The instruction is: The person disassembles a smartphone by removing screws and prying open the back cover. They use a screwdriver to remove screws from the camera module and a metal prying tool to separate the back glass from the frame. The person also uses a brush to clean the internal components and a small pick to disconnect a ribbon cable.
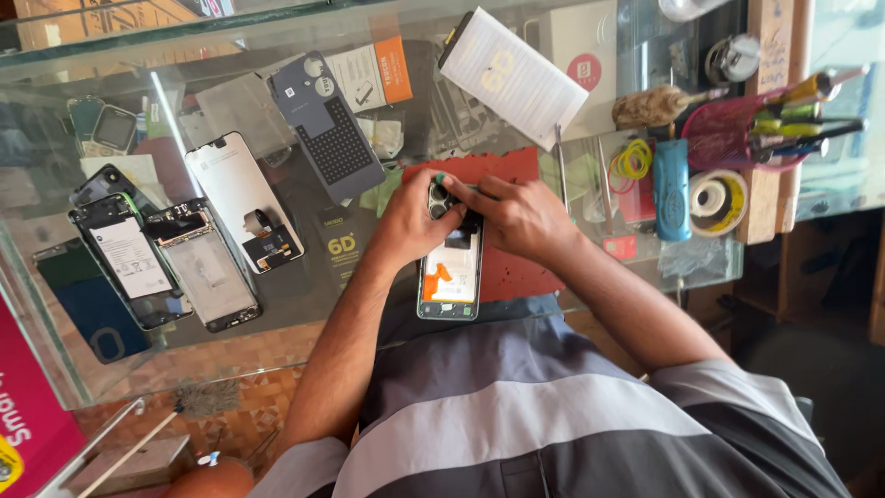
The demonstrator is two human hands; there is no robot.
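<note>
**Opened phone, both hands at its top end**

Opened phone [451,275] flat on the red mat [505,267], back cover off, white battery area and an orange pull tab showing. Probably light and thin, stiff along the frame but fragile inside: bare board, thin ribbon cables, glass underneath. Best gripped by the long side edges of the frame, never by the exposed parts in the middle. Long axis running almost straight away from the body, camera end far, bottom edge hanging near the front rim of the glass desk [304,304].

Left hand [412,221] curled against the upper left corner, fingers closed around the frame, steadying. Right hand [518,214] pressed over the top right, fingertips pinched down near the camera cluster; whether a small tool or part sits between them, cannot tell.

Further out: to the left, three more stripped phones [147,258] and a white panel [241,198] lying flat, a grey back cover [327,124] above. To the right, tweezers [560,166], yellow rubber bands [632,159], a blue tube [672,189], a tape roll [718,202], screwdrivers in a pink holder [737,129].
</note>
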